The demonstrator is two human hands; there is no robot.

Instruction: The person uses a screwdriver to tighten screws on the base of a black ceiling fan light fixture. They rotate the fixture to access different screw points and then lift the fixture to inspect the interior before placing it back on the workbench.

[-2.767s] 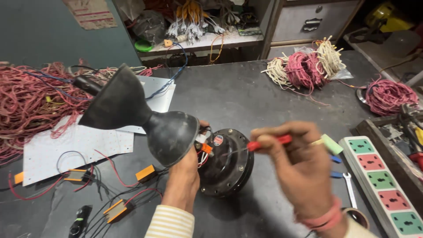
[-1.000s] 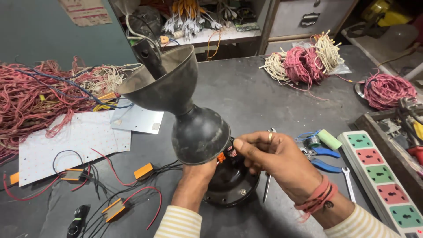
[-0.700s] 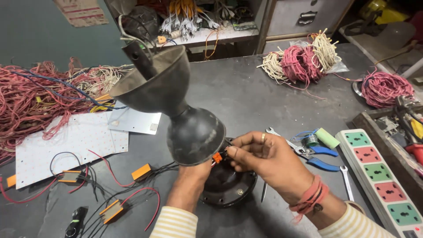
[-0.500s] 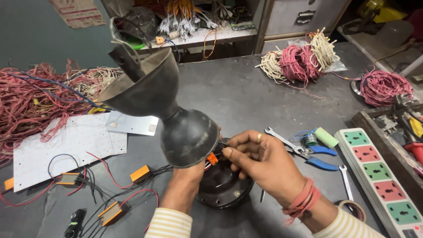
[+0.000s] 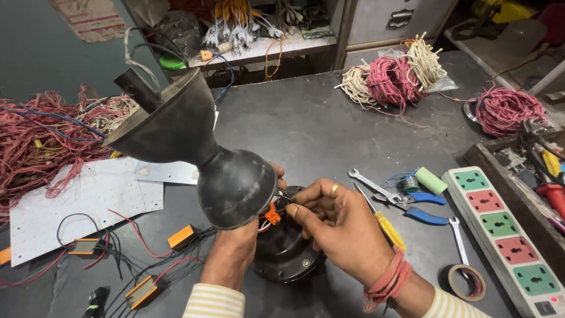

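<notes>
Beside right hand: screwdriver (yellow-handled)

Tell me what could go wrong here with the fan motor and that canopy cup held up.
1. The black canopy cup hangs tilted over the round motor housing, steadied only by the left hand; it could swing and block the view.
2. The right hand pinches thin wires at the orange connector; a tug might pull them loose.
3. The yellow-handled screwdriver lies by the right wrist and could get knocked away.
</notes>
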